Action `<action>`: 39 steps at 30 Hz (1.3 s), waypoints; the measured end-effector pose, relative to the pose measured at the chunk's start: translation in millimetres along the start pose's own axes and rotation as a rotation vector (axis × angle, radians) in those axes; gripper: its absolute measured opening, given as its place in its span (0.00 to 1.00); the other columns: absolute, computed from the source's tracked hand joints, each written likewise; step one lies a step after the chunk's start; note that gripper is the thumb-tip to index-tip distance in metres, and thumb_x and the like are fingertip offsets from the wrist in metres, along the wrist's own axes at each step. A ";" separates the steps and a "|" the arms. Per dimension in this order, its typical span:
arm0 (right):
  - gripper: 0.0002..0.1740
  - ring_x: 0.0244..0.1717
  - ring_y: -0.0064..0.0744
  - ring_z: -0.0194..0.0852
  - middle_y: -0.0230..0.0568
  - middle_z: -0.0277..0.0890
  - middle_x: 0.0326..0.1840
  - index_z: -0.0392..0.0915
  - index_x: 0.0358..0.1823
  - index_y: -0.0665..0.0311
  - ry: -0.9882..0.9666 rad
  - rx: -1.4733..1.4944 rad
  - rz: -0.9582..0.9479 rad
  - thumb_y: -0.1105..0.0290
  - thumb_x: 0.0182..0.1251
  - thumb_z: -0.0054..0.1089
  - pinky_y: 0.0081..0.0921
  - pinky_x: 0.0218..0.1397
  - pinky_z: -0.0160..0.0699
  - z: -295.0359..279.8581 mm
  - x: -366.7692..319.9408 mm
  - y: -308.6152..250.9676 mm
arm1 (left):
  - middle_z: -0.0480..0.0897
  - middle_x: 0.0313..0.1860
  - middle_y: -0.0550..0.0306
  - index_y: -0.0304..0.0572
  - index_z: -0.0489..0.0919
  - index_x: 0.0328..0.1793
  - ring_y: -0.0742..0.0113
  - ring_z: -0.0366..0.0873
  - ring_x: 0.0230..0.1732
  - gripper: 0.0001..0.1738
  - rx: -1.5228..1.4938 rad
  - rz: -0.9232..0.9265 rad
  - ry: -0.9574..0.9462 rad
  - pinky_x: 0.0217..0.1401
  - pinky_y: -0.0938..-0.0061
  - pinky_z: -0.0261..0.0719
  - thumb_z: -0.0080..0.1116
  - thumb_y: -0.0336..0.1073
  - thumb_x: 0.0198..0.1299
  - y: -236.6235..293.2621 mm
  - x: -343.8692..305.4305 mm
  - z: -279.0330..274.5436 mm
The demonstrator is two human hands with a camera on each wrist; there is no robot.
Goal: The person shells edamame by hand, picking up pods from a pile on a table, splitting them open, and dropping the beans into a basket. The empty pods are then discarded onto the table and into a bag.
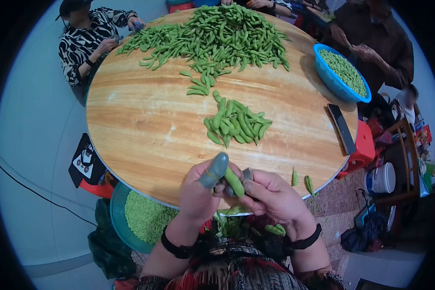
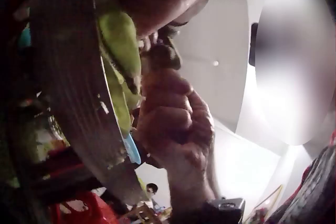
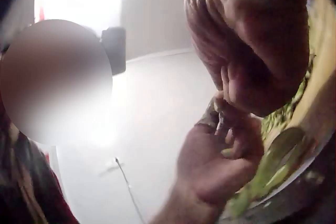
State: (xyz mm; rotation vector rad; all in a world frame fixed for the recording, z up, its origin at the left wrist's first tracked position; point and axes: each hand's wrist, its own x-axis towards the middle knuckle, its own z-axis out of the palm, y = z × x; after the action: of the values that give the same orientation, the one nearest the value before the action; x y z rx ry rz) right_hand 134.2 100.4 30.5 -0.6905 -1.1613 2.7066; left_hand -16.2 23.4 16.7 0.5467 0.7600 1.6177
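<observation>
Near the table's close edge, both hands meet at a green edamame pod [image 1: 234, 182]. My left hand [image 1: 195, 195] holds the pod, its thumb wrapped in a grey-green cover [image 1: 218, 166] with a band round it. From the other side my right hand [image 1: 278, 197] pinches the pod's lower end with curled fingers; a dark cover shows at its thumb. The left wrist view shows the right hand [image 2: 168, 113] with curled fingers. In the right wrist view, the left hand [image 3: 218, 155] lies below the right one. Ahead sits a small heap of pods [image 1: 239, 123].
A large pile of pods [image 1: 227, 36] covers the table's far side. A blue basket of shelled beans [image 1: 340, 72] and a phone [image 1: 340, 129] are at the right. Below left stands a green basin [image 1: 117, 212] of shelled beans. Other people sit around the round wooden table [image 1: 135, 116].
</observation>
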 end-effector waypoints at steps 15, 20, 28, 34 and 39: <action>0.09 0.18 0.46 0.67 0.52 0.71 0.21 0.70 0.30 0.69 0.431 -0.911 -0.472 0.70 0.65 0.48 0.35 0.25 0.68 -3.7 47.8 -2.9 | 0.75 0.33 0.66 0.33 0.70 0.59 0.85 0.67 0.27 0.20 0.058 0.158 0.275 0.22 0.93 0.61 0.50 0.23 0.59 -17.6 18.3 -13.5; 0.07 0.26 0.57 0.73 0.58 0.72 0.22 0.71 0.36 0.68 0.548 -1.360 -0.639 0.70 0.63 0.50 0.43 0.29 0.71 22.7 41.8 1.2 | 0.72 0.31 0.68 0.39 0.68 0.64 0.86 0.66 0.26 0.25 0.039 0.175 0.374 0.21 0.92 0.60 0.45 0.19 0.59 -20.7 19.1 -8.4; 0.13 0.36 0.13 0.65 0.28 0.73 0.35 0.72 0.47 0.70 0.388 -0.685 -0.531 0.69 0.65 0.56 0.15 0.37 0.67 1.6 29.4 -16.6 | 0.77 0.30 0.62 0.42 0.67 0.66 0.79 0.73 0.31 0.28 0.787 0.365 0.200 0.30 0.83 0.70 0.52 0.22 0.57 -9.2 -3.4 3.7; 0.10 0.21 0.08 0.56 0.25 0.68 0.30 0.70 0.47 0.67 0.250 -0.072 -0.338 0.74 0.66 0.53 0.09 0.22 0.55 7.5 23.7 -1.6 | 0.78 0.34 0.49 0.41 0.72 0.61 0.56 0.79 0.33 0.27 1.186 0.685 -0.173 0.36 0.68 0.78 0.60 0.26 0.50 -7.3 -10.1 -13.7; 0.08 0.18 0.09 0.50 0.25 0.66 0.28 0.68 0.47 0.66 0.160 0.306 -0.276 0.76 0.67 0.49 0.10 0.19 0.50 7.0 34.6 9.2 | 0.80 0.34 0.49 0.37 0.74 0.48 0.54 0.80 0.36 0.18 1.098 0.737 0.000 0.39 0.68 0.77 0.56 0.22 0.48 -6.9 -11.0 -4.1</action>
State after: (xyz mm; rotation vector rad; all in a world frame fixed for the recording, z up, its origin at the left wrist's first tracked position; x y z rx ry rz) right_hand 101.0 99.0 15.6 -0.6329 -0.7242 2.4676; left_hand -12.5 12.4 9.5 1.7641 1.5646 1.7214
